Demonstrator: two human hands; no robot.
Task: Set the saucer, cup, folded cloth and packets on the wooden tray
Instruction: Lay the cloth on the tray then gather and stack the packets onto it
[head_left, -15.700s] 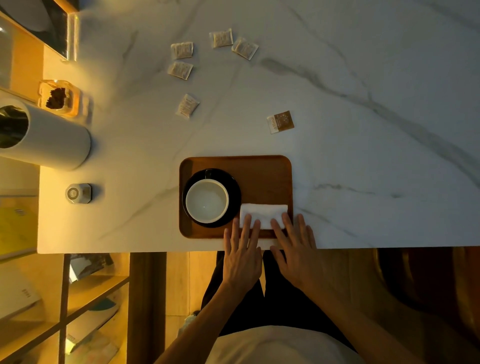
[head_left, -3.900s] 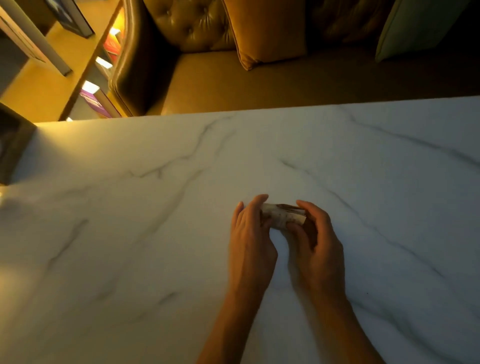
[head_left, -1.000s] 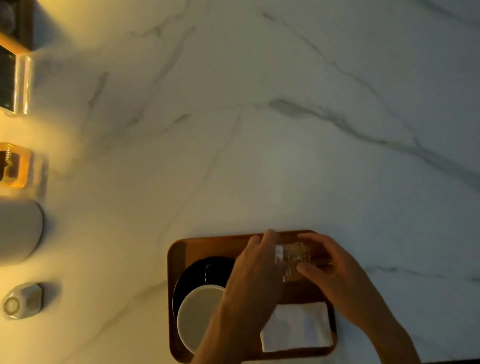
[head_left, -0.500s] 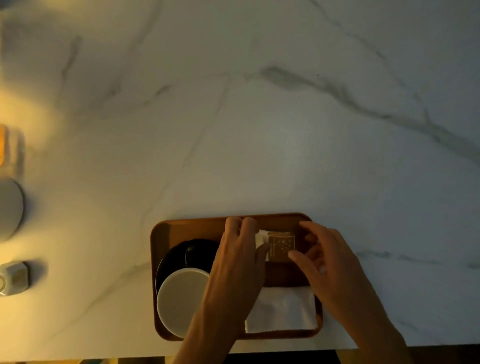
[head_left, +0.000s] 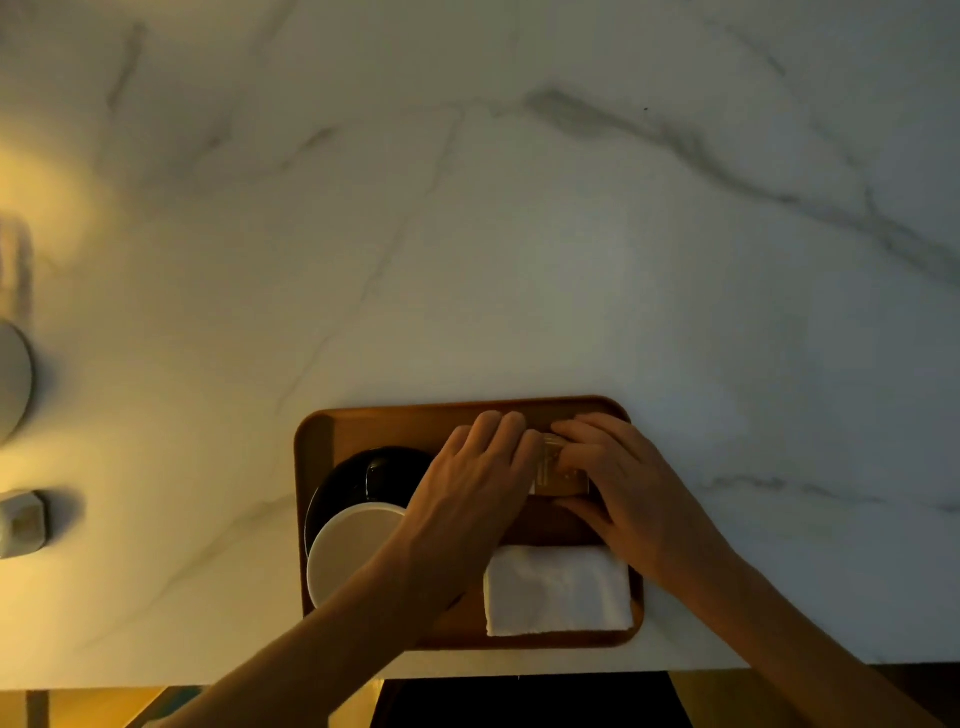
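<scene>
The wooden tray (head_left: 395, 423) lies at the near edge of the marble table. On its left stands a white cup (head_left: 348, 551) on a black saucer (head_left: 363, 473). A folded white cloth (head_left: 558, 590) lies in its near right corner. My left hand (head_left: 467, 499) and my right hand (head_left: 623, 488) meet over the tray's far right part, both pressed on a stack of packets (head_left: 558, 470) that rests low on the tray. Only a brown strip of the packets shows between my fingers.
A white cylinder (head_left: 13, 384) and a small square white object (head_left: 21, 522) sit at the table's left edge. The table's near edge runs just below the tray.
My hands have lowered the packets onto the tray's far right part and closed over them; the packets were more exposed before. The view has shifted slightly.
</scene>
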